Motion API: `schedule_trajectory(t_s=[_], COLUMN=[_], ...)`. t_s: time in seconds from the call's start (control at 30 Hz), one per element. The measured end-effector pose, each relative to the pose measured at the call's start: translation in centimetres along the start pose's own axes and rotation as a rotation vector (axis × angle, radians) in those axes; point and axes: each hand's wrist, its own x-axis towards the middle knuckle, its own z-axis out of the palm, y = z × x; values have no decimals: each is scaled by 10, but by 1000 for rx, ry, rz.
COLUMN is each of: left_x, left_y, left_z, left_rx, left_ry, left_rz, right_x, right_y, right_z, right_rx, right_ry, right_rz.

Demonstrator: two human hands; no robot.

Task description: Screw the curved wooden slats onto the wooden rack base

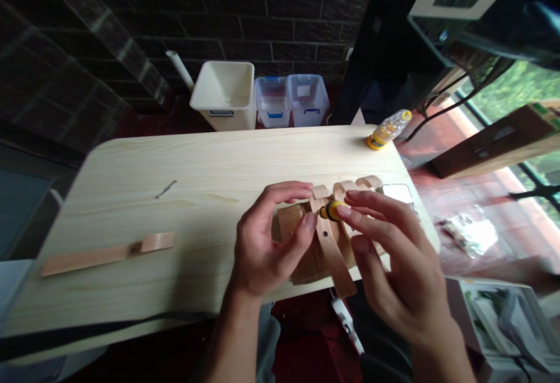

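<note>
My right hand [389, 249] holds a short yellow-and-black screwdriver [335, 211] between thumb and fingers. Its tip points left, at the upper part of a tan strip with a curled end [336, 260]. A dark round spot, a screw or hole, shows on that strip. My left hand [273, 237] closes around the strip's upper end, thumb in front and fingers behind, close to the screwdriver's tip. Beneath both hands lies a brown packet-like block [306, 269]. More curled strip ends [370, 182] stick out behind my right fingers, which partly cover them.
Another curled tan strip [96, 257] lies on the pale wooden table [210, 161] at the left, with a small grey metal piece [166, 188] beyond it. At the back right stands a clear-and-yellow bottle-shaped container [388, 129]. Several bins [223, 111] stand behind the table.
</note>
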Motion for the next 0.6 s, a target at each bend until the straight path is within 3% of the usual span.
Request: schedule_trajectory(t_s=[0.17,0.37,0.43,0.5,0.6], left_x=[-4,-4,-3,-3,-6], left_y=[3,0,1,1,-2], left_z=[19,28,29,30,35], left_rx=[-93,44,59,73,162], left_ry=[-43,19,29,42,118], left_rz=[-98,-19,-1,5,50], right_x=[-3,-5,-6,-8,-13], right_y=[-1,4,14,31,66], right_z=[-3,-20,-26,-29,-25], right_rx=[69,125,183,287,414], right_ry=[-37,-95,33,246,381], right_rz=[53,83,167,310,537])
